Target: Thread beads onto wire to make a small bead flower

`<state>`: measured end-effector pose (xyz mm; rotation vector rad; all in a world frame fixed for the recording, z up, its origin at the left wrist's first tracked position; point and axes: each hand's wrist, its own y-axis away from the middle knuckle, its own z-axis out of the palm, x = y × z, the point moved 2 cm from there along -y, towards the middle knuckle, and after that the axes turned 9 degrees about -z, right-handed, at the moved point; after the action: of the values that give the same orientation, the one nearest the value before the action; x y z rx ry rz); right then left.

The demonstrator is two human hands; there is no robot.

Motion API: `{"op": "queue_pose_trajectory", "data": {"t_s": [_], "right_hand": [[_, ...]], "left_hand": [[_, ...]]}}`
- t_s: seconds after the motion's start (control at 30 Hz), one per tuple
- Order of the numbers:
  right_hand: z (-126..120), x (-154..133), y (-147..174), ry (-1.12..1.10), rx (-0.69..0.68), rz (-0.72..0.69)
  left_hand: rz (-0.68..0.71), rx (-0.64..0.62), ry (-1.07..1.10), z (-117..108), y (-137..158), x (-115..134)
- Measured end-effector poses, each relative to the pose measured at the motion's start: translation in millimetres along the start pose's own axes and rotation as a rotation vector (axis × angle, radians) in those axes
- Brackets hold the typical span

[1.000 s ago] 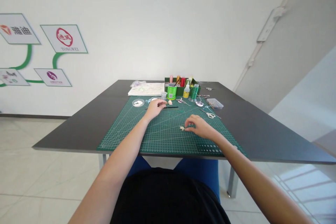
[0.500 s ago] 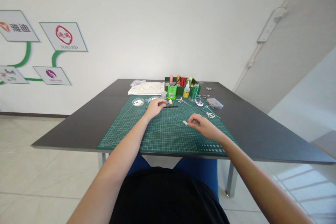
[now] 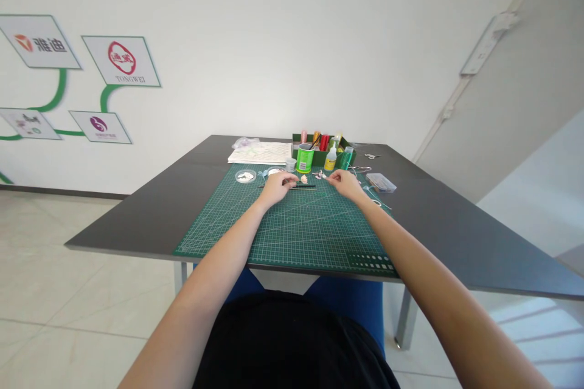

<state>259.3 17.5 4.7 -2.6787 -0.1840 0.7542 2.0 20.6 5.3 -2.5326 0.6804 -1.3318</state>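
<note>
My left hand point(image 3: 277, 188) is closed in a pinch over the far middle of the green cutting mat point(image 3: 292, 231). Just past its fingertips is a small pale pink flower-like piece point(image 3: 303, 179), apparently held by a thin stem. A black stick point(image 3: 305, 186) lies on the mat beside these fingers. My right hand point(image 3: 345, 183) pinches a small white piece point(image 3: 323, 176), too small to make out fully. It is close to small purple-and-white pieces point(image 3: 318, 175) on the mat. White scissors point(image 3: 376, 202) are partly hidden behind the right forearm.
Behind the hands stand a green can point(image 3: 305, 159), a yellow-labelled glue bottle point(image 3: 330, 159), a green thread spool point(image 3: 347, 158) and a green box point(image 3: 296, 138) with coloured spools. A round dish point(image 3: 246, 176) sits left, a clear plastic case point(image 3: 381, 183) right. White sheets point(image 3: 260, 152) lie at the back.
My right hand has moved forward across the mat with the white piece, toward the purple-and-white pieces. My left hand stays by the pink piece. The view has turned slightly left.
</note>
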Motion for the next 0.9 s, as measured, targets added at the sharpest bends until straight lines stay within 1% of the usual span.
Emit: {"op": "queue_pose_trajectory", "data": {"t_s": [0.07,0.13,0.33,0.5,0.63,0.77,0.83,0.9], "right_hand": [[6.6,0.4,-9.6,0.162,-0.028,0.026],[12.6,0.8,-18.9,0.22,-0.042,0.029],[28.2,4.9,-37.7,0.304,-0.068,0.045],[36.3,9.5,-33.4,0.336,-0.086,0.043],[32.6,11.4,-28.3,0.333,-0.082,0.018],[20.5,5.0,-26.8,0.307,-0.006,-0.007],[14.8,-1.7,-25.0,0.253,0.031,-0.024],[11.7,-9.3,-21.9,0.152,0.033,-0.022]], "left_hand": [[-0.005,0.003,-0.008,0.4,0.1,1.9],[-0.001,0.016,-0.003,0.3,0.0,2.9],[0.009,0.027,-0.012,1.5,0.4,6.4],[0.018,0.011,-0.002,3.0,2.2,13.1],[0.009,0.008,0.002,2.9,2.6,14.5],[0.009,-0.002,0.035,4.5,2.1,11.9],[-0.002,-0.02,0.061,5.4,1.8,9.7],[-0.026,-0.038,0.086,5.8,1.8,7.0]]}}
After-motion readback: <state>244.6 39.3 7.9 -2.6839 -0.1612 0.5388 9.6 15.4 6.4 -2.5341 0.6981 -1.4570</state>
